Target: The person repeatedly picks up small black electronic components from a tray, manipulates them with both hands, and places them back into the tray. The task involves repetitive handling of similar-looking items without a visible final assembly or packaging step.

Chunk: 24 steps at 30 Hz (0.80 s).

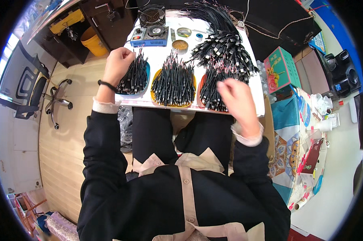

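Observation:
Three trays of short black cables with bare reddish wire ends line the near edge of the white table. My left hand (119, 64) is closed, fingers curled together, at the upper left of the cables (134, 76) in the blue tray (147, 82). Whatever it may grip is hidden. At the right, my right hand (238, 98) hovers by the cables (213, 90) in the red tray (199, 89), thumb and fingers drawn together; I cannot make out anything in them. Between the hands stand the middle cables (174, 82) in a yellow tray (154, 96).
A large heap of black cables with metal plugs (225, 48) covers the table's far right. Behind the trays are a blue soldering unit (150, 37), a fan (152, 17), a round tin (180, 45) and a solder spool (198, 37). A green and pink box (280, 68) stands right.

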{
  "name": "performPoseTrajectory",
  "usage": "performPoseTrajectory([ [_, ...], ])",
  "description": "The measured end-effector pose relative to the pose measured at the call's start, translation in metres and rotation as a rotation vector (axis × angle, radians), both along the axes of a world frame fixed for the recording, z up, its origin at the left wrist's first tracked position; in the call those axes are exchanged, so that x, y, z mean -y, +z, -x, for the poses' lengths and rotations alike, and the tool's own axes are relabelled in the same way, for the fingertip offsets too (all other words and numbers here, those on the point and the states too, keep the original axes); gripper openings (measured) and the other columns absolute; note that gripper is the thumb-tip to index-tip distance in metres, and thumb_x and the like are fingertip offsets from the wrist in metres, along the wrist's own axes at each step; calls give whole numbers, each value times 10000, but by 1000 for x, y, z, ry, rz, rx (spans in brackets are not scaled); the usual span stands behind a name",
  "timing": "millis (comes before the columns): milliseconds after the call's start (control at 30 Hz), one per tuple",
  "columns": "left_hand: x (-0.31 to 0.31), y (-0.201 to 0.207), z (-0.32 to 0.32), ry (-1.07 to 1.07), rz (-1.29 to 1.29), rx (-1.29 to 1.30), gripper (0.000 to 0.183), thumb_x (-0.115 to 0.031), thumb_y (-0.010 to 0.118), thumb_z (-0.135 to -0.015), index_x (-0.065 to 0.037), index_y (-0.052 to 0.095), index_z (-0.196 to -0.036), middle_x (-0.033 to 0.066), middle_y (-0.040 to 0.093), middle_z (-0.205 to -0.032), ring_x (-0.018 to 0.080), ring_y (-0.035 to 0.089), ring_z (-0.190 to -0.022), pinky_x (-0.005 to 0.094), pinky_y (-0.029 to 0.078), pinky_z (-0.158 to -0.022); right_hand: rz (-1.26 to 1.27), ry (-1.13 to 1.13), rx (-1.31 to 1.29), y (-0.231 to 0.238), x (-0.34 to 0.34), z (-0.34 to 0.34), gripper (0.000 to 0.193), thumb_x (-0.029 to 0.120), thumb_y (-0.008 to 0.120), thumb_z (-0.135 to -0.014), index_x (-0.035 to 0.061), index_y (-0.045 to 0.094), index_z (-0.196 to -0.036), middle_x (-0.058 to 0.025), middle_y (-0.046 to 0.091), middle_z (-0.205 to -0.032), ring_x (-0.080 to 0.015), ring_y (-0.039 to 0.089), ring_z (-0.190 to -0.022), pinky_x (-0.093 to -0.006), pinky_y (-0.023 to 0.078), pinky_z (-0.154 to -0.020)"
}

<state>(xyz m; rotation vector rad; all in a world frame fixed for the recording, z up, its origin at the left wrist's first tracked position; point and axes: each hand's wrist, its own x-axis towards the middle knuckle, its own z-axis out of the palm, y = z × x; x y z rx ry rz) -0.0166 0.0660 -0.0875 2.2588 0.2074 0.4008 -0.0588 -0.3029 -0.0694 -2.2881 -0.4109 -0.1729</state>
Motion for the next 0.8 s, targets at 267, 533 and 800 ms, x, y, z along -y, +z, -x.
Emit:
performPoseTrajectory([
  [267,59,21,104,-319,947,78,68,-88,520,-977,-24,526,-999,58,636,-816,56,499,-555,169,370,-493,480,-46,-50,-33,-91,-64,311,270,604,-840,-30,686,-823,-235,674,-850,-410,662,-808,-491,534,-735],
  [533,93,10,144,-343,1256,81,99,-68,505,-986,13,538,-1031,55,592,-728,51,425,-500,169,332,-479,247,-127,79,-28,-97,-52,279,249,620,-839,-14,649,-749,-212,658,-745,-389,649,-727,-476,514,-680],
  [800,117,27,168,-268,1375,135,87,-59,596,-942,-2,597,-1007,141,687,-1015,134,655,-849,239,552,-701,-385,275,73,42,-84,61,126,103,635,-927,-6,618,-866,24,573,-659,-13,470,-573,-187,362,-505],
])
